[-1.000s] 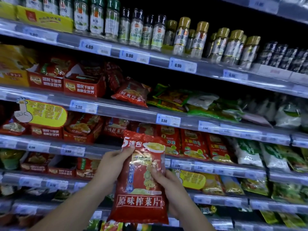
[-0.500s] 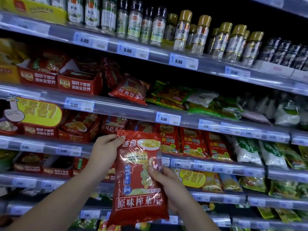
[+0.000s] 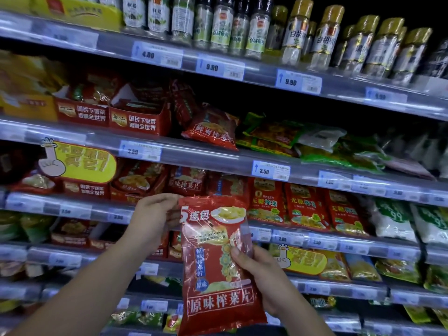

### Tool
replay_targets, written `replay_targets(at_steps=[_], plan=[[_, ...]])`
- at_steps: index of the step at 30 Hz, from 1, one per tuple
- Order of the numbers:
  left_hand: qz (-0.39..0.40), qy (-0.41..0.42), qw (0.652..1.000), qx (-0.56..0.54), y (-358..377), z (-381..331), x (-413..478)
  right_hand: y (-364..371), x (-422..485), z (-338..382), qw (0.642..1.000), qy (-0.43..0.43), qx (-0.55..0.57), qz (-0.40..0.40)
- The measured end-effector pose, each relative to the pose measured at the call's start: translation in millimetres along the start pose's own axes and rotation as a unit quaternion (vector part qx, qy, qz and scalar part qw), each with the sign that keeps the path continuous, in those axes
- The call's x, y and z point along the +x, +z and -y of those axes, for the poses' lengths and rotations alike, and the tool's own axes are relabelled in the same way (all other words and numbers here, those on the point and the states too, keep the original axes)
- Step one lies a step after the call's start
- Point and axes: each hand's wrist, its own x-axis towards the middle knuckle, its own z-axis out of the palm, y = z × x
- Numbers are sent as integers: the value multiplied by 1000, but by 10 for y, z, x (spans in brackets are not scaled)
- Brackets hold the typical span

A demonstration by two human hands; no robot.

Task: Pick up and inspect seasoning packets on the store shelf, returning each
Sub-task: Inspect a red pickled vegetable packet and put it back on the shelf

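A large red packet with white Chinese lettering and a clear window hangs upright in front of the shelves, held by both hands. My left hand pinches its top left corner. My right hand grips its right edge, thumb on the front and fingers behind. The packet's lower part hides the shelf behind it. Similar red packets lie on the shelf just above and behind it.
Shelf rails with price tags run across the view. Spice bottles line the top shelf. Red display boxes sit left, green bags and white bags right. A yellow sign hangs left.
The view has shifted left and slightly up along the shelves. The packet stays in both hands, now turned a little more upright, with my left hand higher on its top corner.
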Motion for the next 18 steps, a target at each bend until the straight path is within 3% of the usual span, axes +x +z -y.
replay_targets(at_steps=[2,4,7,9,10,13,18], plan=[[-37,27,999,-1,-88,-1,44,-15,30,-26,1000,3,8,0],[-27,11,1000,5,-137,3,18,-32,63,-43,1000,6,21,-8],[73,-94,988,102,-68,192,-193,-29,144,-40,999,13,46,-22],[149,-111,965,186,52,323,-427,-18,224,-22,998,18,48,-34],[164,-108,964,177,107,386,-485,-13,265,-7,998,18,45,-39],[145,-88,977,126,164,456,-480,-41,375,34,999,13,9,-31],[93,-72,985,126,146,427,-349,-150,515,111,994,4,-96,60]])
